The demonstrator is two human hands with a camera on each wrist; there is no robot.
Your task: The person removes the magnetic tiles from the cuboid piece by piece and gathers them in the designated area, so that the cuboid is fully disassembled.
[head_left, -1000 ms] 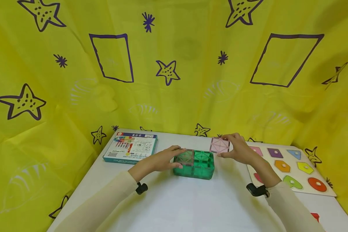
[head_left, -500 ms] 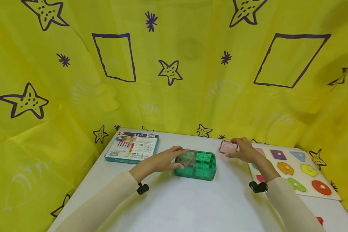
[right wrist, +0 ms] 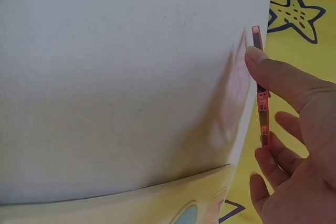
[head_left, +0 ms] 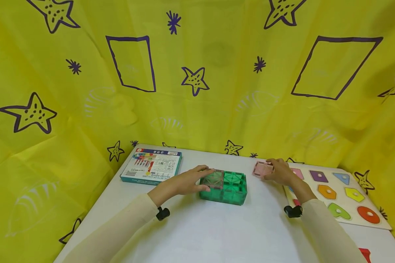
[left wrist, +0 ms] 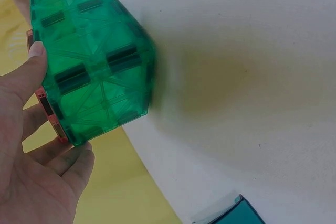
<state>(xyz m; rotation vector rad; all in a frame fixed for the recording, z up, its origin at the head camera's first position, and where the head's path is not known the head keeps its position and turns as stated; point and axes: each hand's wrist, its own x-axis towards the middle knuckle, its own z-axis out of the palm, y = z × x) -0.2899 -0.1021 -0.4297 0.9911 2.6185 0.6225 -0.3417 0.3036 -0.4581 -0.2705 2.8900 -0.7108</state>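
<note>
Left hand (head_left: 191, 182) grips a green translucent plastic box (head_left: 224, 196) bearing one pink square tile (head_left: 215, 179). Right of this box, right hand (head_left: 280, 172) pinches a second pink tile (head_left: 261, 168).

Creased yellow cloth (head_left: 227, 113), printed with dark-outlined starfish (head_left: 195, 80) and pale shells (head_left: 256, 100), surrounds the white table (head_left: 224, 233), where soft shadows fall.

The right hand (head_left: 280, 172) has carried its pink tile (head_left: 262, 168) farther right.

A toy-play corner, with yellow star-print cloth (head_left: 217, 113) around a white table (head_left: 217, 233) and a shape puzzle (head_left: 343, 199).
</note>
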